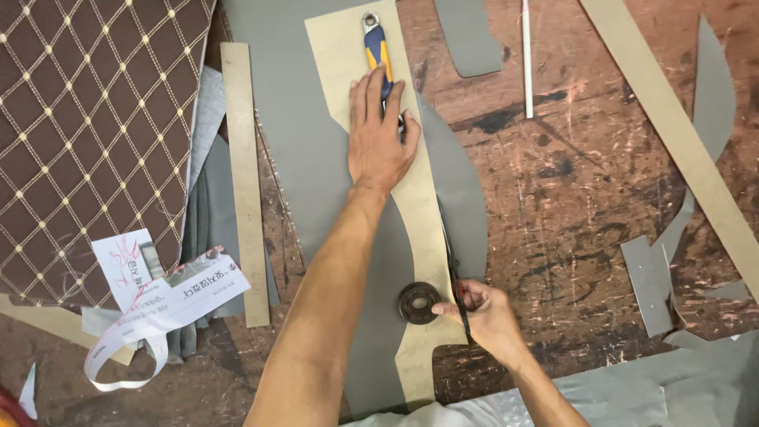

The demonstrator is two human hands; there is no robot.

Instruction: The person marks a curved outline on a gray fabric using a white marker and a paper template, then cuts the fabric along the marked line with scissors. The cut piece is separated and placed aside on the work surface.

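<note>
A tan cardboard template (345,55) lies on a sheet of grey material (296,142) on a scratched wooden table (569,190). My left hand (381,138) presses flat on the template, its fingers over the lower end of a blue and yellow handled tool (375,43). My right hand (484,312) grips a thin dark cutting tool (456,281) held against the template's right edge. A round dark metal weight (419,303) sits on the template just left of that hand.
A brown quilted sheet (87,134) covers the left side. Beside it are a narrow cardboard strip (243,182) and printed paper slips (170,296). A thin white rod (526,59), a long cardboard strip (680,130) and grey offcuts (652,285) lie to the right.
</note>
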